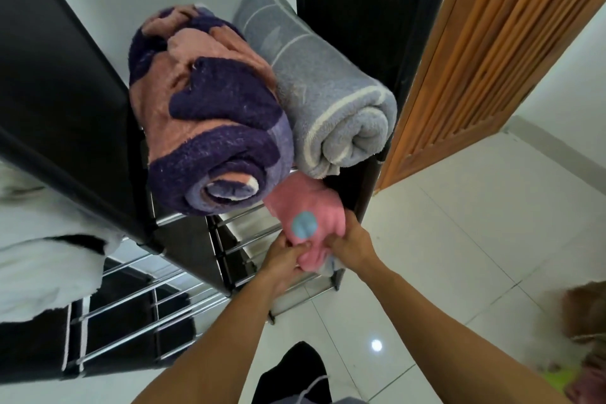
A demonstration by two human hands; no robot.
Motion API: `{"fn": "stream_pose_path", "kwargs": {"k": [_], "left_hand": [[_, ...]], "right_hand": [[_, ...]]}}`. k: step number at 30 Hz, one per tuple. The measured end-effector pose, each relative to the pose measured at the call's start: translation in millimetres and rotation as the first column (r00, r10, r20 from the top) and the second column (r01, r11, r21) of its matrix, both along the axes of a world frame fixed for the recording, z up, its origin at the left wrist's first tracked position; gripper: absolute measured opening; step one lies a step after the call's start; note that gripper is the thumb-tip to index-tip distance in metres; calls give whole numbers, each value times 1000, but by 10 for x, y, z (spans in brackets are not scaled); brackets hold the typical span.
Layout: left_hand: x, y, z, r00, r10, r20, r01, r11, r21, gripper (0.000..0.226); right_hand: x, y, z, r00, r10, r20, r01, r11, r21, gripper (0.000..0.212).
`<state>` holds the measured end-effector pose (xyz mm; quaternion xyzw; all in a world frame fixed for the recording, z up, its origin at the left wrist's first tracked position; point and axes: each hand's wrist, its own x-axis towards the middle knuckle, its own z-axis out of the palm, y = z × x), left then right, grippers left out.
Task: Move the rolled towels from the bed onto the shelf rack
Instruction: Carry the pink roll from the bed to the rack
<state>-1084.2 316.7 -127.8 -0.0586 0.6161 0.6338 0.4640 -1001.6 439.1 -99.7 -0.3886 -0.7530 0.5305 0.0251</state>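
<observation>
Two rolled towels lie side by side on the top tier of the shelf rack: a purple and peach one on the left and a grey one with white stripes on the right. On the tier below them sits a pink towel with a blue patch. My left hand and my right hand both grip its near end. The bed is out of view.
A black cabinet side stands left of the rack, with white fabric below it. A wooden slatted door is on the right. White floor tiles spread beneath. Blurred cloth sits at the right edge.
</observation>
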Motion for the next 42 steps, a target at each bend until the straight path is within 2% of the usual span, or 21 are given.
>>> {"fn": "stream_pose_path", "kwargs": {"k": [4,8,11,14,17,19,23,26,30,33,34,36,39,42], "left_hand": [[-203,61,153,971,-211,-109,185,959,-215,47],[-40,-44,171,850,-493,-186,391,827,-404,60],[216,-195,51,829,-503,-245,347,805,-481,48],[632,-322,52,815,-565,-131,420,731,-538,48],[1147,-377,186,682,-731,19,609,553,-568,46],[1469,-362,246,610,-793,1,642,492,-588,45],[2133,-202,426,497,-863,-94,656,445,-610,34],[2676,44,595,346,-928,-142,702,356,-617,27],[3597,449,888,47,-976,-214,781,170,-600,22],[4381,635,1076,-176,-941,-290,820,23,-572,17],[4664,651,1129,-242,-918,-314,830,-28,-558,13],[5162,621,1211,-334,-873,-355,847,-113,-519,7],[5915,388,1228,-441,-811,-385,855,-249,-455,5],[6610,-50,1137,-519,-791,-324,835,-388,-391,8]], "right_hand": [[-97,19,88,994,-82,77,84,996,-22,54],[286,33,172,984,-67,162,83,993,-89,58],[739,29,136,964,-87,250,127,981,-148,65],[1209,-23,79,948,-81,307,140,975,-175,61],[1712,-123,65,945,-70,321,150,961,-232,53],[2097,-166,59,945,-96,313,180,951,-253,49],[3030,-178,132,936,-191,294,270,927,-259,34],[3858,-176,332,887,-389,250,449,854,-262,24],[5010,-371,595,707,-693,141,702,662,-262,17],[5769,-798,733,494,-868,55,848,467,-249,1],[6007,-1000,753,405,-914,32,889,385,-247,5],[6386,-1430,791,243,-970,20,938,229,-260,6],[6940,-2221,746,53,-997,58,957,34,-290,7],[7455,-2952,766,-155,-984,87,937,-174,-302,5]]}}
